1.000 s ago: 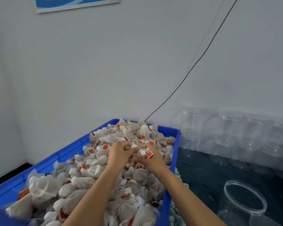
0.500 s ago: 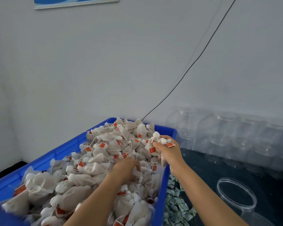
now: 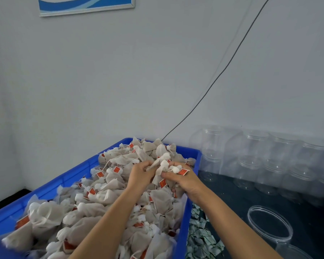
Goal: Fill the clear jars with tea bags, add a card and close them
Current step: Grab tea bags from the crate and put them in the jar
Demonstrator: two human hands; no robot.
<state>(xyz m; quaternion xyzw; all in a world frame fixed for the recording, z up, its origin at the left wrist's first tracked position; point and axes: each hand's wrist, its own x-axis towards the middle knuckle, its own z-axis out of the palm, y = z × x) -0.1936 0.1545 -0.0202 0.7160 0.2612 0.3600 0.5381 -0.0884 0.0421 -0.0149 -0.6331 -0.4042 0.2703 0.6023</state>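
Observation:
A blue crate (image 3: 187, 217) is heaped with white tea bags (image 3: 105, 195) carrying small red tags. Above the heap's far right part, my right hand (image 3: 183, 181) grips a bunch of tea bags (image 3: 164, 166) by their knotted tops. My left hand (image 3: 138, 174) meets it from the left and holds a tea bag against that bunch. An open clear jar (image 3: 269, 224) stands on the dark table at the lower right, apart from both hands. Small folded cards (image 3: 202, 238) lie in a pile between the crate and that jar.
Several empty clear jars (image 3: 266, 159) are stacked in rows against the white wall at the right. A dark cable (image 3: 226, 66) runs down the wall to behind the crate. Another jar rim (image 3: 292, 252) shows at the bottom right edge.
My left hand rose from deep in the heap and joined my right hand at the bunch. My right hand stayed near the crate's right rim, still holding tea bags.

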